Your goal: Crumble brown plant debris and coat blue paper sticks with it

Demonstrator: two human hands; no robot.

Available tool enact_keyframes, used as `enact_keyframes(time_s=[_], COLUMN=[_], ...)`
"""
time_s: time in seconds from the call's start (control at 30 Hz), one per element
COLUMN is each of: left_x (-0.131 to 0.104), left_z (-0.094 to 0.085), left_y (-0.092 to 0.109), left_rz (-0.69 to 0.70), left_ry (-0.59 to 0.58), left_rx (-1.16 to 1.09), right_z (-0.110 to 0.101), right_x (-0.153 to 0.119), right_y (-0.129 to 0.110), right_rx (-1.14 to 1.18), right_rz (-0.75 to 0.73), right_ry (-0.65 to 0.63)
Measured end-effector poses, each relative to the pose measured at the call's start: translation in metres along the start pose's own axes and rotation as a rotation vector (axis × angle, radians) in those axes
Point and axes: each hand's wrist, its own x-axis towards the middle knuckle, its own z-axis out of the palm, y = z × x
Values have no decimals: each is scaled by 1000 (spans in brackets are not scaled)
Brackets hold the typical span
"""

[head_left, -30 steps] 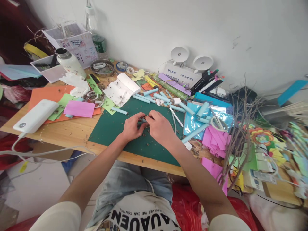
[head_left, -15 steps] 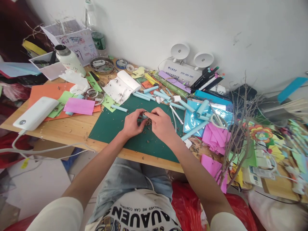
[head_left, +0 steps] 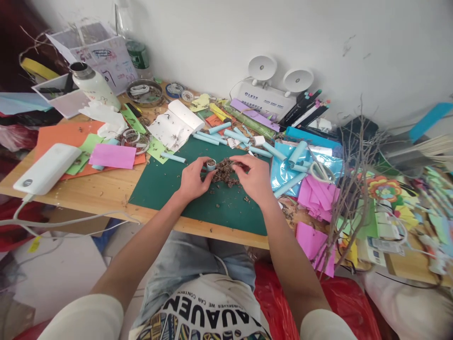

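My left hand (head_left: 194, 180) is closed round a small light-blue paper tube (head_left: 211, 165), held upright over the green cutting mat (head_left: 159, 191). Brown crumbly material shows inside its top opening. Just to the right, a loose pile of dry brown bits (head_left: 225, 174) lies on the mat. At the pile's right side is my right hand (head_left: 253, 177), its thumb and fingertips curled together on some of the bits. Smaller crumbs are scattered on the mat in front of the pile.
Several light-blue paper tubes (head_left: 219, 128) lie behind the mat. Scissors (head_left: 321, 172) rest near a blue plastic packet (head_left: 279, 175) on the right, beside bare twigs (head_left: 354, 198). A white power bank (head_left: 47, 168), open bottle (head_left: 94, 85) and white router (head_left: 264, 97) surround the work area.
My right hand has left the tube's opening and moved right to the brown pile, which is now more exposed. My left hand still holds the tube. The view has shifted slightly.
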Motion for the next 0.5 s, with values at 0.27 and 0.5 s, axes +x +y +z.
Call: enact_keyframes(time_s=[0.27,0.5], left_x=[0,12], left_z=[-3,-16], left_y=[3,-6], left_rz=[-18,-178], left_ry=[128,460], left_rx=[-81,-109], right_z=[10,31], right_x=[0,-38], right_y=[39,0], right_rx=[-11,-322], right_rz=[92,-163], right_ry=[-65,-166])
